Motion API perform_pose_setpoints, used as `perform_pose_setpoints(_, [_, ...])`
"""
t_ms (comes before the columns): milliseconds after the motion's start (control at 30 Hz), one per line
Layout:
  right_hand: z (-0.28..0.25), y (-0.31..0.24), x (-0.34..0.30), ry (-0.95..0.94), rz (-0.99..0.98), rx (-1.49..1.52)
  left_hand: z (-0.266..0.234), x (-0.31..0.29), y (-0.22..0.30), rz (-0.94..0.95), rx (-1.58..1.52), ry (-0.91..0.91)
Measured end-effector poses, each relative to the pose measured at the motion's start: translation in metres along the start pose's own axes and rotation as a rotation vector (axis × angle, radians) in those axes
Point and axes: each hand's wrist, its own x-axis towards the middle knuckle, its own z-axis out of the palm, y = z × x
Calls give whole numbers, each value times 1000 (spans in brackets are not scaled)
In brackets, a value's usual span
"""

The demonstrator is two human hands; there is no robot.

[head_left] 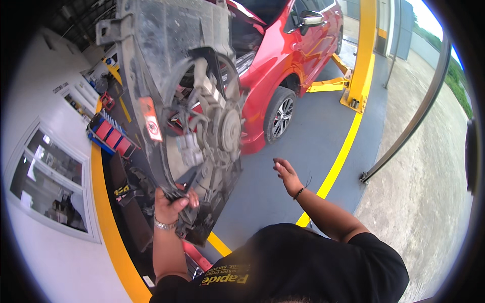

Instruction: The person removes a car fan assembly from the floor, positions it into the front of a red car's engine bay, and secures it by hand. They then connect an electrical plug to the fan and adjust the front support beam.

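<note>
My left hand (171, 201) grips the lower edge of a large, dirty black radiator fan shroud (166, 65) and holds it up in front of me. Its grey fan and round motor hub (228, 130) sit in the round opening, with a small red-and-white sticker (151, 120) on the frame's left side. My right hand (287, 174) hangs free to the right of the shroud, fingers loosely spread, holding nothing. A metal bracelet is on my left wrist and a dark cord on my right.
A red car (295, 55) with its hood raised stands behind the shroud on a grey floor. A yellow lift post (365, 55) rises beside it, with yellow floor lines (338, 161). A red-and-blue tool trolley (112, 135) stands left by a white wall.
</note>
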Motion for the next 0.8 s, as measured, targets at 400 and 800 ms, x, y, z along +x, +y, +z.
perform_pose_setpoints(400, [39,-26,-39,-71,725,776,106,98,-6,337,-309,584])
perform_pose_setpoints(800, [-33,44,-51,-150,927,547,78,98,-155,86,-270,892])
